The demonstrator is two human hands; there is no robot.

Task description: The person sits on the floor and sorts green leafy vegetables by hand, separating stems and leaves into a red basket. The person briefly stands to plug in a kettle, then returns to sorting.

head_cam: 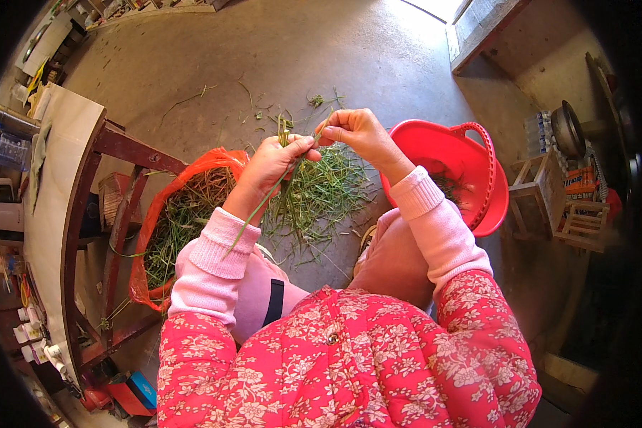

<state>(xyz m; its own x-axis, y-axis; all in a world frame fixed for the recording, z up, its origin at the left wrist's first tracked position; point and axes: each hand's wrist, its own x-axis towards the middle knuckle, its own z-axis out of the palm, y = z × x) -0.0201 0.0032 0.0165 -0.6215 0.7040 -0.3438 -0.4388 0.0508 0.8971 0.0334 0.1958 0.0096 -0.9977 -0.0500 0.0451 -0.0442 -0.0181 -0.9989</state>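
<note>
My left hand point(278, 158) grips a small bunch of green plant stalks point(286, 200), with long blades hanging below the fist and pale ends showing above it. My right hand point(356, 134) meets it at the fingertips, pinching the end of one thin stalk between thumb and forefinger. Beneath both hands, a loose heap of green leaf scraps point(326, 187) covers the concrete floor between my feet. A red plastic bag point(139, 257) full of green and brown stalks point(184, 214) stands left of my knee. At the right sits a red plastic basket point(417, 144), holding some dark greens point(446, 187).
Close on the left is a table point(67, 144) with dark red wooden legs point(120, 230); a blue-lidded plastic container point(10, 150) rests on it. A small wooden stool point(537, 198) and a metal pan point(567, 128) are at the right. A doorway frame point(481, 37) stands beyond.
</note>
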